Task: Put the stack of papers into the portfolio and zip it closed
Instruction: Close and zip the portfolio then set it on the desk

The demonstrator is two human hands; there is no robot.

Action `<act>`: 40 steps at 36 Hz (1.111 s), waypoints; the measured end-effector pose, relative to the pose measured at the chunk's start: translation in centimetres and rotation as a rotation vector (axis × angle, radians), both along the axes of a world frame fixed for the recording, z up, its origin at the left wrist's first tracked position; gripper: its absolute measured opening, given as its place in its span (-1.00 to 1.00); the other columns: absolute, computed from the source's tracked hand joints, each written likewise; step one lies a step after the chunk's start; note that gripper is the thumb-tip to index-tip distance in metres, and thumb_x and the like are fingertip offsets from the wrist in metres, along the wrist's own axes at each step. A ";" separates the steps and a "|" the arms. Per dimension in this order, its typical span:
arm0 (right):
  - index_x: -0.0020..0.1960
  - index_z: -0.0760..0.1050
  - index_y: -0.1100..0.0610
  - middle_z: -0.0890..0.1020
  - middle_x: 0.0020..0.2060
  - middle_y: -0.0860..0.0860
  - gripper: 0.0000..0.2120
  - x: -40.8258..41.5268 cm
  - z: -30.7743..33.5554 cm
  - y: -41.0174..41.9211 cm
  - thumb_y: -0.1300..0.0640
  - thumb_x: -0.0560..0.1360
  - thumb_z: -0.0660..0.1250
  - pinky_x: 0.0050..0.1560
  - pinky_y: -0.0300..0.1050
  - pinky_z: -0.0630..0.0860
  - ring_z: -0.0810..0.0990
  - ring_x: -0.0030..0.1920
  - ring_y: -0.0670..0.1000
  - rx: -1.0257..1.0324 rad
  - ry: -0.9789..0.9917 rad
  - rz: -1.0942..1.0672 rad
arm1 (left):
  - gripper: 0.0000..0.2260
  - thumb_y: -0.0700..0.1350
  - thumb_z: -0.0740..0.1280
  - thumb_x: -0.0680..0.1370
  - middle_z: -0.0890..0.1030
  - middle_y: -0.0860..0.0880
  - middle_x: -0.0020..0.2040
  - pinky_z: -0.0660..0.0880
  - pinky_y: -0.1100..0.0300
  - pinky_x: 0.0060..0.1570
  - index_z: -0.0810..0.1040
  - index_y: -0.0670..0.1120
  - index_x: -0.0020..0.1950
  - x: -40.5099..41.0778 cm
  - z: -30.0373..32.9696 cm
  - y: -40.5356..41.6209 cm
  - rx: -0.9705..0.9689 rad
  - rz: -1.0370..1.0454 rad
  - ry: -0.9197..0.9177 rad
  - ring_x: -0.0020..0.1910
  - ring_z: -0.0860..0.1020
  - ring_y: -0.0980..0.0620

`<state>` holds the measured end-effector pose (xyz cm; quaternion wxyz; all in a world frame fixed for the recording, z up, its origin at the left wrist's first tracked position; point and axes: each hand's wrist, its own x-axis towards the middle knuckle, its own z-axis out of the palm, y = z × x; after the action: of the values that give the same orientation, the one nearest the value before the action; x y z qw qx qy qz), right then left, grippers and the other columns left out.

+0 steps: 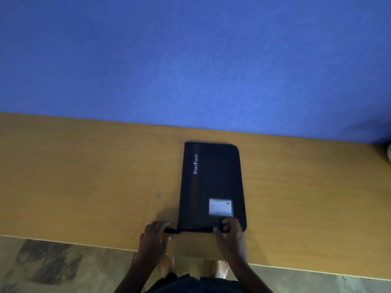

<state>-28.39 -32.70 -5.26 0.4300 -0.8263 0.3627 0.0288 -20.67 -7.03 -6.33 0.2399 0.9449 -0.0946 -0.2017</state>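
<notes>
A black portfolio (213, 182) lies closed on the wooden table, with white "PortFolio" lettering and a clear card pocket (220, 206) on its cover. My left hand (155, 235) pinches the black zipper strap at the portfolio's near left corner. My right hand (230, 232) presses and grips the near edge toward the right corner. No papers are in view.
The orange-brown wooden table (84, 176) runs across the view against a blue wall (190, 60). Its front edge is just below my hands, with patterned floor (53, 263) and bare feet beneath. A pale object (388, 153) peeks in at the far right edge.
</notes>
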 end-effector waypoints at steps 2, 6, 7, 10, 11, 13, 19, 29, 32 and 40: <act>-0.02 0.65 0.07 0.69 -0.13 -0.05 -0.84 0.1 -0.1 2.0 0.15 0.46 0.59 -0.14 -0.07 0.59 0.68 -0.08 0.05 0.152 0.094 0.099 | -0.56 -0.06 0.50 0.52 0.52 0.09 0.32 0.45 0.01 0.23 0.54 0.10 0.39 0.3 -0.1 0.1 -0.017 -0.019 0.002 0.36 0.44 -0.01; -0.11 0.73 -0.04 0.77 -0.18 -0.07 -0.95 0.4 -0.6 5.7 0.04 0.44 0.57 -0.13 -0.20 0.63 0.72 -0.16 -0.15 0.241 0.209 0.263 | -0.66 0.01 0.46 0.51 0.51 0.07 0.24 0.42 -0.01 0.21 0.61 0.13 0.29 1.0 -0.4 0.0 -0.057 -0.070 -0.011 0.32 0.43 0.00; -0.18 0.69 -0.11 0.76 -0.23 -0.11 -0.93 0.5 -0.7 6.6 0.03 0.43 0.57 -0.17 -0.25 0.62 0.68 -0.23 -0.23 0.243 0.219 0.275 | -0.69 0.08 0.41 0.51 0.51 0.07 0.23 0.41 0.00 0.19 0.62 0.13 0.26 1.2 -0.6 0.1 -0.058 -0.092 -0.023 0.31 0.43 0.01; -0.26 0.65 -0.14 0.75 -0.28 -0.09 -0.89 1.1 -1.2 8.9 -0.01 0.42 0.52 -0.30 -0.26 0.57 0.60 -0.39 -0.27 0.266 0.242 0.251 | -0.54 0.27 0.14 0.48 0.52 0.06 0.19 0.41 0.03 0.14 0.65 0.10 0.19 1.8 -1.2 0.4 -0.058 -0.177 -0.035 0.29 0.41 0.04; -0.23 0.68 -0.11 0.76 -0.28 -0.08 -0.95 1.3 -1.3 9.5 -0.03 0.41 0.50 -0.32 -0.24 0.56 0.61 -0.39 -0.24 0.266 0.248 0.235 | -0.52 0.28 0.12 0.47 0.52 0.07 0.17 0.42 0.04 0.12 0.66 0.10 0.17 2.0 -1.4 0.5 -0.064 -0.194 -0.042 0.28 0.43 0.04; -0.12 0.76 -0.01 0.73 -0.31 -0.09 -0.85 1.8 -1.6 10.6 -0.05 0.40 0.48 -0.31 -0.19 0.55 0.61 -0.38 -0.19 0.281 0.224 0.187 | -0.54 0.25 0.13 0.47 0.54 0.07 0.13 0.45 0.03 0.08 0.68 0.07 0.13 2.5 -1.6 0.5 -0.068 -0.227 -0.049 0.22 0.47 0.02; -0.10 0.72 0.05 0.78 -0.21 0.03 -0.79 2.8 -1.7 12.6 -0.08 0.42 0.46 -0.26 -0.04 0.61 0.75 -0.22 0.03 0.203 0.237 0.109 | -0.82 0.01 0.38 0.46 0.61 0.08 -0.03 0.53 -0.04 0.00 0.73 0.03 -0.03 3.7 -2.3 0.7 -0.133 -0.297 -0.061 0.07 0.57 -0.02; -0.01 0.69 0.01 0.77 -0.12 0.01 -0.68 2.6 -0.8 14.4 -0.20 0.40 0.47 -0.14 -0.03 0.60 0.73 -0.09 0.04 0.081 0.240 -0.012 | -0.91 -0.16 0.46 0.46 0.60 0.15 -0.15 0.52 0.12 -0.08 0.68 0.03 -0.11 5.1 -1.9 0.8 -0.253 -0.341 0.102 -0.08 0.56 0.14; 0.04 0.70 -0.01 0.78 -0.05 -0.01 -0.62 2.6 -0.7 14.9 -0.27 0.41 0.45 -0.09 -0.06 0.59 0.73 -0.02 0.07 0.037 0.229 -0.061 | -0.93 -0.13 0.47 0.49 0.66 0.11 -0.09 0.55 0.13 -0.01 0.69 0.03 -0.06 5.3 -1.8 0.5 -0.245 -0.349 0.186 -0.06 0.61 0.12; 0.04 0.71 0.03 0.77 -0.08 0.01 -0.71 2.3 -1.0 15.1 -0.17 0.52 0.40 -0.20 -0.05 0.50 0.65 -0.15 0.07 -0.045 0.220 -0.057 | -0.92 -0.09 0.48 0.55 0.72 0.09 -0.04 0.54 0.23 0.04 0.72 -0.03 0.03 6.1 -1.4 0.3 -0.248 -0.341 0.274 -0.02 0.65 0.15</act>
<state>-26.13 -17.62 -6.26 0.3696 -0.8170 0.4316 0.0987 -14.60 -6.74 -7.75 0.3272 0.8423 -0.2434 -0.3524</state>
